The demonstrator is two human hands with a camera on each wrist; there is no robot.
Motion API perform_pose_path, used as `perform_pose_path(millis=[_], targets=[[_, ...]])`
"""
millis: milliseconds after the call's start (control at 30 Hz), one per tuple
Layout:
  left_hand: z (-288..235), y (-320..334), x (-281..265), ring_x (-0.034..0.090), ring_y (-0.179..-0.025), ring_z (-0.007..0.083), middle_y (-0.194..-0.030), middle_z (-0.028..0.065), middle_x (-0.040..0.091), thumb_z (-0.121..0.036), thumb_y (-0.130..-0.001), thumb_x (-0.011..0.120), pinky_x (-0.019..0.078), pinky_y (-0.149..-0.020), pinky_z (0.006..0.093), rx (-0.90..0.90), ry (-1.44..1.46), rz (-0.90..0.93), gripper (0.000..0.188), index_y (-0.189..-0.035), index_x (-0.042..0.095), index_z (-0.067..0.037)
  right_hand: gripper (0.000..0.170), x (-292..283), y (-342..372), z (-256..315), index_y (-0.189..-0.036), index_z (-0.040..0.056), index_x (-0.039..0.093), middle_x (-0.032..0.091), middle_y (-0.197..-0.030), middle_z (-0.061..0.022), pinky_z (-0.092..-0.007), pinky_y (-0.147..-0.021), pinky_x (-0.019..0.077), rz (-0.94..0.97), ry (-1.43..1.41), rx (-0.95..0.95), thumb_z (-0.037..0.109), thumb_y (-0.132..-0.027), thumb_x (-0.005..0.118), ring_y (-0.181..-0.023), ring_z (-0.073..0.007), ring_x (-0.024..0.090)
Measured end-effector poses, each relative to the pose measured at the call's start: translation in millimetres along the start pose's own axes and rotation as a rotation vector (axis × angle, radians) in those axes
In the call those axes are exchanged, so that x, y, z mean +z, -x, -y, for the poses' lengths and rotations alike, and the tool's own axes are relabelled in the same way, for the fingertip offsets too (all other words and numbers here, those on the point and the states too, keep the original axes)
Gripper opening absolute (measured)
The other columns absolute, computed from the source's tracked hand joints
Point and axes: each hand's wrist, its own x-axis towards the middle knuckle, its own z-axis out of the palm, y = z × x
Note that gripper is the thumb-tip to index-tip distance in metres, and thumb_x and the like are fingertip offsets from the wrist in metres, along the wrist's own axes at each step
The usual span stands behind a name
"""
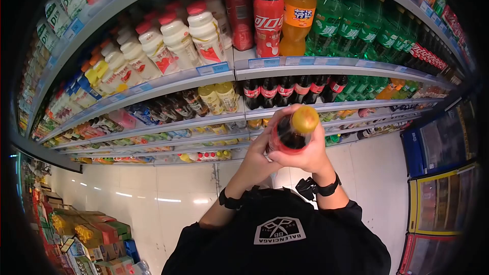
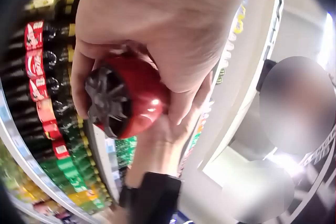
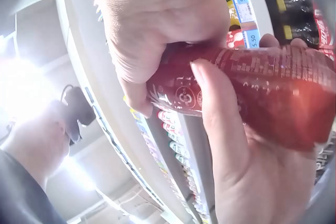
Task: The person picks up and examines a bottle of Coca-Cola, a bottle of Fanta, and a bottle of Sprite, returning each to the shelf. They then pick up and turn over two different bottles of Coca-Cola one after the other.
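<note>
much of the red bottle point(image 1: 289, 139) was hidden between the left hand point(image 1: 263, 147) and right hand point(image 1: 309, 155), both gripping it.

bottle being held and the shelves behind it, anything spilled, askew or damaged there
Nothing stands out. The held bottle has its yellow cap on, with no obvious dent or leak. The nearer bottles on the shelves stand in rows. The lowest shelves are too small to judge.
</note>
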Motion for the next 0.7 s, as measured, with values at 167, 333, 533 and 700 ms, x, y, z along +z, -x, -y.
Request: perform_pose_path(millis=[167, 333, 533, 700], targets=[[3, -3, -4, 0.053, -0.139, 0.0351, -0.144, 0.0172, 0.06, -0.02, -0.082, 0.078, 0.0422, -0.115, 0.044, 0.264, -0.155, -0.149, 0.066, -0.143, 0.057, -0.004, 0.051, 3, 7, 17, -0.115, 0.0093, 0.072, 0.07, -0.121, -0.0131, -0.0476, -0.105, 0.0496, 0.219, 0.434, -0.462, 0.016, -0.066, 0.086, -0.11, -0.0341, 0.067], [2, -16, -10, 0.054, -0.139, 0.0358, -0.146, 0.0152, 0.06, -0.017, -0.087, 0.072, 0.0428, -0.115, 0.046, 0.499, -0.432, -0.285, 0.056, -0.139, 0.058, -0.003, 0.054, 10, 28, 24, -0.118, 0.0126, 0.072, 0.068, -0.131, -0.014, -0.0543, -0.107, 0.047, 0.122, 0.634, -0.46, 0.02, -0.067, 0.088, -0.126, -0.0376, 0.06], [-7, -38, -22, 0.057, -0.13, 0.0344, -0.139, 0.0142, 0.062, -0.012, -0.076, 0.086, 0.0452, -0.111, 0.0436, 0.529, -0.526, -0.447, 0.071, -0.139, 0.054, -0.005, 0.075, -19, 33, -1, -0.138, 0.0082, 0.057, 0.058, -0.143, -0.0219, -0.0517, -0.108, 0.0464, -0.092, 0.579, -0.379, 0.015, -0.071, 0.09, -0.132, -0.0421, 0.056], [-18, -77, -39, 0.061, -0.121, 0.0288, -0.132, 0.0137, 0.062, -0.004, -0.078, 0.087, 0.0484, -0.106, 0.0393, 0.532, -0.364, -0.625, 0.059, -0.13, 0.061, -0.001, 0.054, -59, -3, -41, -0.134, 0.0004, 0.062, 0.058, -0.143, -0.0202, -0.0471, -0.109, 0.0449, -0.304, 0.857, -0.176, 0.008, -0.083, 0.078, -0.133, -0.039, 0.055]])
